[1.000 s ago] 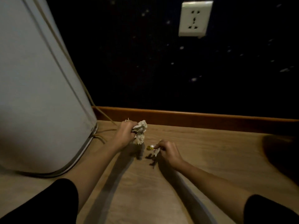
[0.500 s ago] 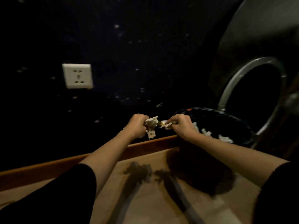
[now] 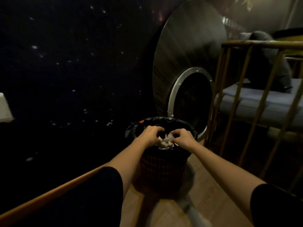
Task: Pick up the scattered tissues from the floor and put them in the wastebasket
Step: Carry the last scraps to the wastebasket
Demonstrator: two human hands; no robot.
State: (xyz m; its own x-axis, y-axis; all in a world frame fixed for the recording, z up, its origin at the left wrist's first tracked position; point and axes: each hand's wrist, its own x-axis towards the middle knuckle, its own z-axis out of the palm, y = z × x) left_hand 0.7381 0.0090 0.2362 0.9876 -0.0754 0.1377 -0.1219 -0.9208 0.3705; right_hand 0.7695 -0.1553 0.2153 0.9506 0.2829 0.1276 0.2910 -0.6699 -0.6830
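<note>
The wastebasket [image 3: 164, 166] is a dark mesh bin lined with a black bag [image 3: 134, 130], standing on the wooden floor against the wall. Both my hands hover over its mouth. My left hand [image 3: 150, 135] has its fingers curled apart above a crumpled white tissue wad [image 3: 164, 142] that lies in the bin's opening. My right hand [image 3: 182, 138] is pinched at the fingertips on a small piece of tissue [image 3: 170, 136] just above the wad. The inside of the bin below is hidden.
A dark starry wall [image 3: 65, 71] runs along the left above an orange wooden baseboard [image 3: 54, 189]. Behind the bin stands a large round dark panel with a metal-ringed porthole [image 3: 191, 104]. A wooden railing [image 3: 246, 95] fronts a blue cushioned bench at right. A white outlet [image 3: 4, 108] shows at the left edge.
I turned right from the floor by the outlet to the wastebasket. Both hands carried the tissues over the bin's mouth, and the left hand's wad now lies in the opening.
</note>
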